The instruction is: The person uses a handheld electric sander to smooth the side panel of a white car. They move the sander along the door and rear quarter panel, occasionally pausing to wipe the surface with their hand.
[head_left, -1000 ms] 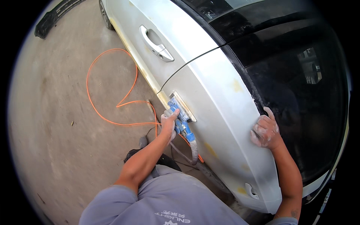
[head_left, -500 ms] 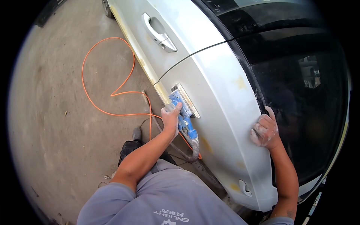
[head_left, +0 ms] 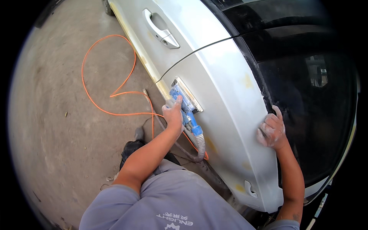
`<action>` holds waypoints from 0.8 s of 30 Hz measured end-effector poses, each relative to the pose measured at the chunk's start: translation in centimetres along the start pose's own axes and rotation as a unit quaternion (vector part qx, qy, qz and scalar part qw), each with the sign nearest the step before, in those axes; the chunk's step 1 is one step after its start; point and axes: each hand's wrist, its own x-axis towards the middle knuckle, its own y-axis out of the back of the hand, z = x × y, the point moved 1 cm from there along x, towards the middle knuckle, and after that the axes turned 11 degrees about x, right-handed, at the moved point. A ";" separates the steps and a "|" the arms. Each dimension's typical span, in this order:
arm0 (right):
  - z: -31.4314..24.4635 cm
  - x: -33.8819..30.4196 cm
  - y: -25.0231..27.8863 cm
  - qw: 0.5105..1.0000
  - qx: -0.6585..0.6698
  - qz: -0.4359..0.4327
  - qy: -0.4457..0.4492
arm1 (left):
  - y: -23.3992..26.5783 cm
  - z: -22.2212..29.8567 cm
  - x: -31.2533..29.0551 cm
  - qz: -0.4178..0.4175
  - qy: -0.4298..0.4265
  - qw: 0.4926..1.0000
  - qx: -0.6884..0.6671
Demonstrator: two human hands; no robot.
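My left hand [head_left: 174, 115] is wrapped round a blue sander [head_left: 187, 104] with a flat rectangular pad. The pad's face lies against the side of a silver-white car door [head_left: 218, 99], low down near the seam to the neighbouring door. From the sander's rear end runs a ribbed grey hose [head_left: 201, 144]. White dust coats my right hand [head_left: 273, 129], which rests on the door's upper edge beside the dark window [head_left: 306, 103]. Its index finger is stretched toward the glass and the other fingers are bent; it holds nothing I can see.
An orange air line [head_left: 82, 76] loops over the concrete floor [head_left: 50, 115] at my left. A second door with a silver handle [head_left: 159, 28] lies farther along, and a smaller handle [head_left: 250, 189] sits near me. Yellowish patches [head_left: 211, 145] mark the paint.
The view has shifted slightly, so the car and floor sit a little higher in the picture. My left hand stays on the sander, and my right hand keeps its place on the door edge.
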 end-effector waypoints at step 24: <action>0.1 0.2 0.0 1.000 0.004 0.011 0.000 | 0.9 -1.2 2.1 -0.025 -0.042 0.999 0.023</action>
